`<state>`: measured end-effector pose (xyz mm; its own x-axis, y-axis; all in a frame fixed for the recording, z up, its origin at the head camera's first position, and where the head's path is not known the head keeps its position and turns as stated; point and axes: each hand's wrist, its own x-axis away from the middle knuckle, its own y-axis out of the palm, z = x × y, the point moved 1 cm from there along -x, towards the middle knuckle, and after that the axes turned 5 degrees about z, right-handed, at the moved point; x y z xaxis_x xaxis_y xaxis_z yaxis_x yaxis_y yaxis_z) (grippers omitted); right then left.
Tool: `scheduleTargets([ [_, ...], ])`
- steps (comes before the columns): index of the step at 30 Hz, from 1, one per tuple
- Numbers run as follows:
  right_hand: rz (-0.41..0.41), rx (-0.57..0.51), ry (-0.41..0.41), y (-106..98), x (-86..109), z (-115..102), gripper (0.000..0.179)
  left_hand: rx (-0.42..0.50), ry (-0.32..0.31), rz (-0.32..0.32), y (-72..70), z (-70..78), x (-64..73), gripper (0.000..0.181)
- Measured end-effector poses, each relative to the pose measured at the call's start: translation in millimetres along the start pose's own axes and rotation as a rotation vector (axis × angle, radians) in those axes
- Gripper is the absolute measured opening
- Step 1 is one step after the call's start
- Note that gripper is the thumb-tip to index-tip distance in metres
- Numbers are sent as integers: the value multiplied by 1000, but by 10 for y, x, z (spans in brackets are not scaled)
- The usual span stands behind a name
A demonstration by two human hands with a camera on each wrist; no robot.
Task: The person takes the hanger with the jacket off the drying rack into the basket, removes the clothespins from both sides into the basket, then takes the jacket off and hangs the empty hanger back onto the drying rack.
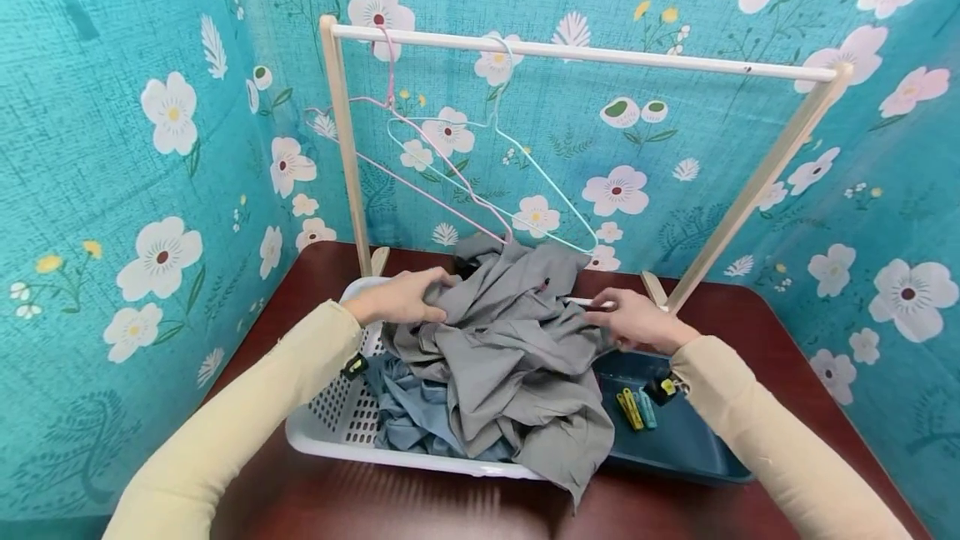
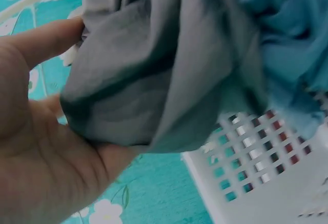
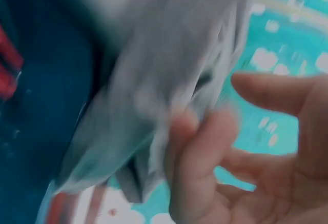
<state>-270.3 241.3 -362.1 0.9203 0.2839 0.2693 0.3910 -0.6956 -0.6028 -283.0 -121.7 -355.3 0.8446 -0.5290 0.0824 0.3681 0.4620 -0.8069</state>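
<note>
A crumpled grey garment (image 1: 517,357) is heaped over the white basket (image 1: 337,444) and spills past its front rim. My left hand (image 1: 401,298) is at the heap's left side, thumb and index finger spread; in the left wrist view, grey cloth (image 2: 133,80) hangs across the thumb and fingertips. At the garment's right edge, my right hand (image 1: 637,319) has its fingertips close to the cloth. A wide gap separates its thumb from its fingers in the blurred right wrist view. Blue cloth (image 1: 423,411) lies under the grey garment in the basket.
A rack with a white rail (image 1: 585,50) stands behind. From it hang a pink hanger (image 1: 450,161) and a mint hanger (image 1: 540,169). On the right, a dark blue tray (image 1: 682,448) holds yellow clips (image 1: 630,409) and teal clips (image 1: 646,409).
</note>
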Motion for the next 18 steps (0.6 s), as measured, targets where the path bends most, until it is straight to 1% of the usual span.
scheduleTargets([
  [2,-46,-26,121,-48,-28,102,55,-25,-54,23,-63,-7,-39,58],
  [4,-113,-62,200,-43,-60,194,66,-49,-120,14,-99,-24,-72,69],
  [7,-177,-91,253,16,-134,313,80,-79,-212,-26,-119,-67,-130,80],
  [8,-191,-113,262,39,-163,345,82,-85,-232,-43,-117,-83,-156,83],
  [9,-203,-135,261,63,-192,371,83,-81,-247,-62,-115,-91,-182,84],
  [11,-223,-181,244,112,-251,415,75,-84,-250,-90,-107,-109,-239,84],
  [12,-228,-198,224,134,-274,429,68,-73,-246,-97,-103,-115,-264,82],
  [14,-207,-210,168,161,-307,443,50,-45,-219,-108,-98,-123,-315,77],
  [16,-155,-210,110,159,-324,433,34,-8,-184,-105,-96,-144,-354,69],
  [18,-53,-217,72,134,-347,404,28,54,-160,-98,-101,-164,-380,63],
])
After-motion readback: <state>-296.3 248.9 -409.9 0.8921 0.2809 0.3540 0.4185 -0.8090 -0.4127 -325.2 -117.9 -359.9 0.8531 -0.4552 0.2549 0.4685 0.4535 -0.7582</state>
